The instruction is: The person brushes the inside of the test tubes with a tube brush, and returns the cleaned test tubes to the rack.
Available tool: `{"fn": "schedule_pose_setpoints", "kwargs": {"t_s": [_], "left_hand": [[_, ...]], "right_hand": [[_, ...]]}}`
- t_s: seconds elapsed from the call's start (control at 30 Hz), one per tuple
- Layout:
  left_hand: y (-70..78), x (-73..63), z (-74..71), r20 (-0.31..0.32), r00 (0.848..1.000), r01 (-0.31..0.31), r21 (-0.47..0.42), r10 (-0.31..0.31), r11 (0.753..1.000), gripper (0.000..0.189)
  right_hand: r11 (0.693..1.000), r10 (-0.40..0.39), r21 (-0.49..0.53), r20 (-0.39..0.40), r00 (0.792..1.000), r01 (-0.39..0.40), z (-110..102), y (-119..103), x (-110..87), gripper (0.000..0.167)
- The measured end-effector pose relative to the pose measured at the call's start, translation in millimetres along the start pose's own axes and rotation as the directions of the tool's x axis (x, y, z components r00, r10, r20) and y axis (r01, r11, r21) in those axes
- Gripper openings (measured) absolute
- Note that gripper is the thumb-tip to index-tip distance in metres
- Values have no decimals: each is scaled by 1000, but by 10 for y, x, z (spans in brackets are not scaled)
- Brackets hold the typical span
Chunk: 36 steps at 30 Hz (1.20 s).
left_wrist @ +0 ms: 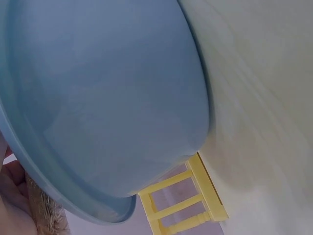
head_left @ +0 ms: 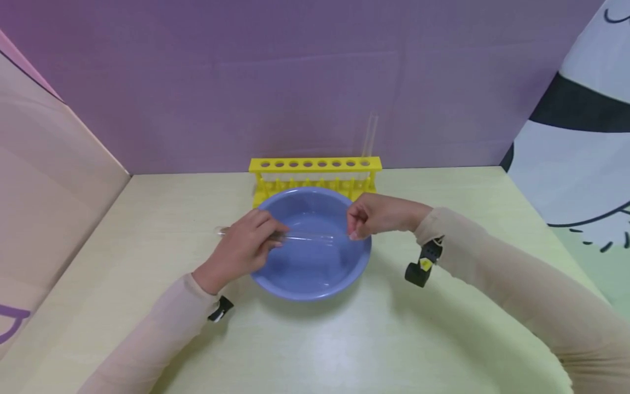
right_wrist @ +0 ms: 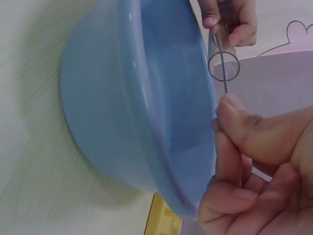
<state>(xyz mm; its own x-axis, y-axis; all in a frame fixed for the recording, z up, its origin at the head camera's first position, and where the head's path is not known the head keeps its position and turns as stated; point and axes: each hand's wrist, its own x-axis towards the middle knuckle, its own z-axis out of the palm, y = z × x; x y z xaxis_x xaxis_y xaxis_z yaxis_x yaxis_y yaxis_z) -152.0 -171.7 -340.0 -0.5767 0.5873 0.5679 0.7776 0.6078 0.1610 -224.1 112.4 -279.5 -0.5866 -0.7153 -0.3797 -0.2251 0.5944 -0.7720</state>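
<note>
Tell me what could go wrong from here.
The clear tube, held by the left hand over the basin, could slip and drop in. The right hand pinches a twisted wire running into the tube's mouth; a crooked pull might knock the rim. Nudging the basin might jolt the yellow rack close behind.

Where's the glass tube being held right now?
In the head view, the glass tube is in the left grip, its open end over the blue basin, pointing toward the right grip.

A pale tabletop [head_left: 315, 353] carries a blue basin [head_left: 305, 280] and yellow rack [head_left: 315, 169].
</note>
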Motion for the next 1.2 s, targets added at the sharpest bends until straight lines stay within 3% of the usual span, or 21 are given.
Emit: {"fn": "schedule_pose_setpoints", "kwargs": {"t_s": [0.37, 0.7, 1.2], "left_hand": [[0, -6, -12, 4, 1000, 8, 3, -8, 1000, 22], [2, -19, -1, 29, 999, 28, -20, -28, 999, 22], [9, -4, -9, 64, 996, 68, -28, -66, 997, 19]], "right_hand": [[996, -32, -81, -54, 998, 28, 25, -15, -45, 11], [972, -87, -231, -139, 986, 53, 72, -30, -141, 17], [915, -219, -388, -247, 944, 110, 166, 56, -256, 18]]}}
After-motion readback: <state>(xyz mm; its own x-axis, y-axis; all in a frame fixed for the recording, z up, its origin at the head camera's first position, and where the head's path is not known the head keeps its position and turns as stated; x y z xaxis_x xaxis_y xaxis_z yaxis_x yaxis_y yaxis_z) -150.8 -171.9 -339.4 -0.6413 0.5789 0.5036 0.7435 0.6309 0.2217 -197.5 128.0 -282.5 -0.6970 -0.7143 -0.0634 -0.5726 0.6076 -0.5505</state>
